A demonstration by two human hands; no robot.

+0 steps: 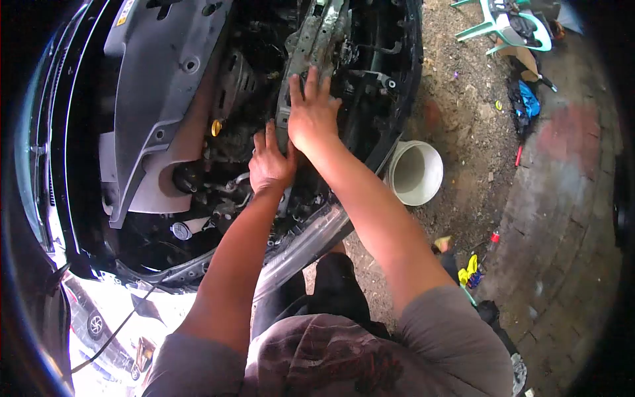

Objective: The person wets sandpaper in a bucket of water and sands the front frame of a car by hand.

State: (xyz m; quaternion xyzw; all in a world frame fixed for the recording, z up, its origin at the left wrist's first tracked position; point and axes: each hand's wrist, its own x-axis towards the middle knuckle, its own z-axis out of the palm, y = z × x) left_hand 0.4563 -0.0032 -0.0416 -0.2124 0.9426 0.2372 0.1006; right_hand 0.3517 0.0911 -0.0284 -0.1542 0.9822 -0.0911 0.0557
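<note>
Both hands rest inside a car's open engine bay, on a worn metal crossbar that runs away from me. My right hand lies on the bar with its fingers spread. Closer to me, my left hand touches the bar's left side, its fingers stretched out and a ring on one of them. I see no tool or loose part in either hand. A large grey plastic cover sits to the left, with a yellow dipstick handle beside it. Nearer me is a reservoir cap.
The clear-edged front bumper curves between my body and the engine bay. Right of the car, a white bucket stands on gravelly ground. A pale green plastic chair, a blue bag and a yellow item are farther right.
</note>
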